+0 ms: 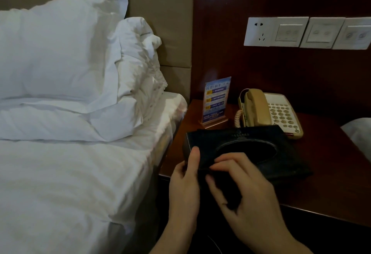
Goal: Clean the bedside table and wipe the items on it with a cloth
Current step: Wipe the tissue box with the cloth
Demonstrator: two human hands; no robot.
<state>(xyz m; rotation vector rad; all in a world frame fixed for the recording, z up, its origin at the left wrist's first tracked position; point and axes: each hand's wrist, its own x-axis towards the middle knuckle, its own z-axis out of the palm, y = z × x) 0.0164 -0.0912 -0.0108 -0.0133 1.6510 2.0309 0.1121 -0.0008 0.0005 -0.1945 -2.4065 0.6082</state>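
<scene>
So from the head view, we're at the wiping-the-items step. The left hand (185, 175) grips the near left corner of the black tissue box (247, 149), thumb on top, steadying it on the desk (331, 183). The right hand (247, 189) is curled around what looks like a dark cloth (224, 191), pressed at the box's front edge. Beyond both hands sit the phone (269, 111) and a sign stand (215, 101), probably next. My guess: rub across the box top, then shift it aside.
</scene>
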